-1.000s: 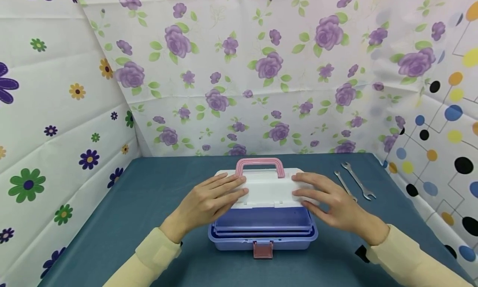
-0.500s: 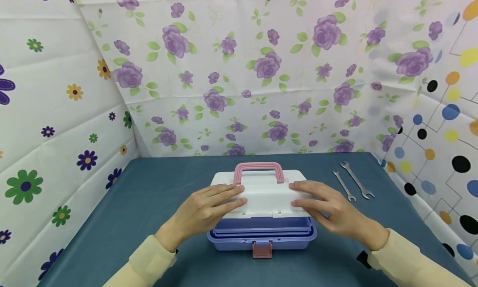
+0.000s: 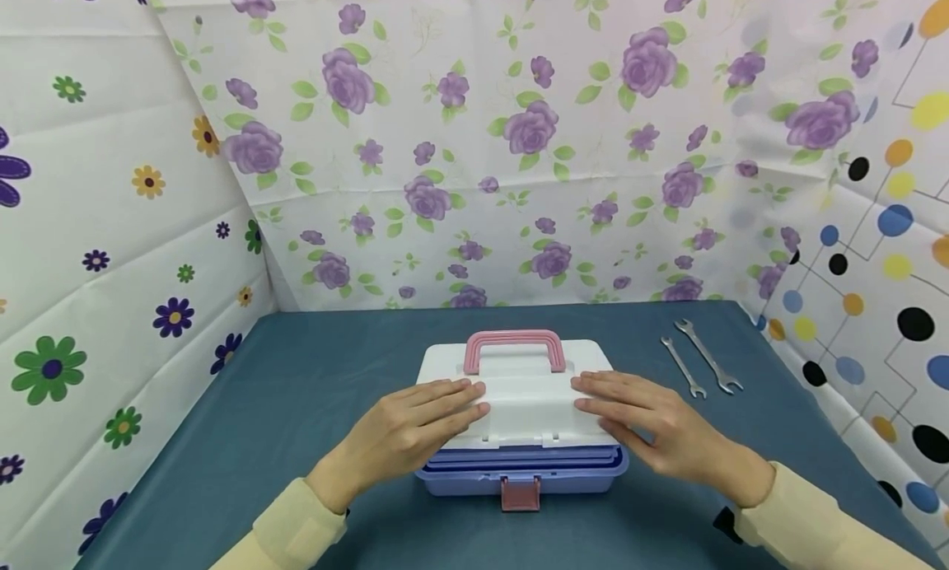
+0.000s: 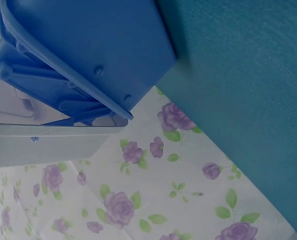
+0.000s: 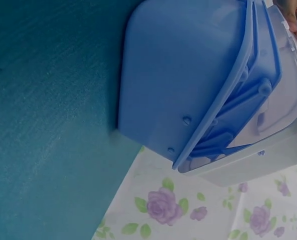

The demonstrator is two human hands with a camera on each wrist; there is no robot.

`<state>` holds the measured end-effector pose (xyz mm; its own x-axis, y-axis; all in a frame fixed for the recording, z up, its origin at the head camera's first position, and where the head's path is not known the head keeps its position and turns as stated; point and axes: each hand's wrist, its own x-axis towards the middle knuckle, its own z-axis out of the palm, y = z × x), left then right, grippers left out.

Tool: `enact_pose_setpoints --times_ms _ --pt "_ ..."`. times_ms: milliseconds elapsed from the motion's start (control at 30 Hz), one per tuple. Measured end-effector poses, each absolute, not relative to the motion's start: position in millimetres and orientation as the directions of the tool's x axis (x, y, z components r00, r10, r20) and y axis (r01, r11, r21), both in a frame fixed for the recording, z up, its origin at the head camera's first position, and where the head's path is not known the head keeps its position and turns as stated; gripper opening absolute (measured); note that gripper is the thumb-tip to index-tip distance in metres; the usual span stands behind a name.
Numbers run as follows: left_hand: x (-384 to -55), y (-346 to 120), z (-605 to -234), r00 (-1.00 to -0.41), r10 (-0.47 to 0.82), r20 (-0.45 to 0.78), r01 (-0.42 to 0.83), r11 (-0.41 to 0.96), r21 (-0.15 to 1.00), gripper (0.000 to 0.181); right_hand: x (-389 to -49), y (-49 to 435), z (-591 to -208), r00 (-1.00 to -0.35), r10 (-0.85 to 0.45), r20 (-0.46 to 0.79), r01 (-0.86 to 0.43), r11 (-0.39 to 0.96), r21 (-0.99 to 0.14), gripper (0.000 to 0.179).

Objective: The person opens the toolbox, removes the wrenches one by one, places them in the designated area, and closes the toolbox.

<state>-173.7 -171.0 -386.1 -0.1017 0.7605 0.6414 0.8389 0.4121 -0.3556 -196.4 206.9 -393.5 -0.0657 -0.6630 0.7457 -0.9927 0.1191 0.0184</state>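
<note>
A toolbox with a blue body (image 3: 445, 484) and a white lid (image 3: 528, 409) stands mid-table, its lid partly lowered. Blue trays (image 3: 530, 458) show in the gap under the lid's front edge. The lid carries a pink handle (image 3: 515, 338), and a pink latch (image 3: 521, 496) hangs down at the front. My left hand (image 3: 409, 426) rests with extended fingers on the lid's left side; my right hand (image 3: 656, 422) does likewise on the right. Both wrist views show the slanting gap between the body (image 4: 98, 45) and lid (image 5: 258, 167), with folded tray arms inside.
Two metal wrenches, a shorter one (image 3: 684, 370) and a longer one (image 3: 709, 357), lie on the blue-green table (image 3: 334, 348) to the right behind my right hand. Flowered cloth (image 3: 474, 142) hangs behind the table, and patterned cloths line both sides.
The lid has swung down toward the front, narrowing the opening over the trays. Both hands have moved down with it, fingers still on the lid. The wrenches lie where they were.
</note>
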Motion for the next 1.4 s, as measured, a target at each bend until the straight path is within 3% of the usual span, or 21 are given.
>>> enact_pose_setpoints --times_ms 767,1200,1400 --pt "-162.1 -174.3 -401.0 -0.044 0.787 0.615 0.853 0.350 -0.387 0.036 -183.7 208.6 -412.1 -0.063 -0.685 0.725 -0.992 0.124 0.031 0.029" --pt "-158.6 -173.8 -404.2 -0.054 0.790 0.610 0.860 0.347 -0.373 0.036 -181.4 208.6 -418.6 -0.085 -0.691 0.718 -0.990 0.139 0.016 0.029" --pt "-157.1 -173.7 -406.1 -0.091 0.789 0.607 0.868 0.362 -0.340 0.037 -181.3 209.5 -420.3 -0.102 -0.699 0.708 -0.989 0.149 0.005 0.029"
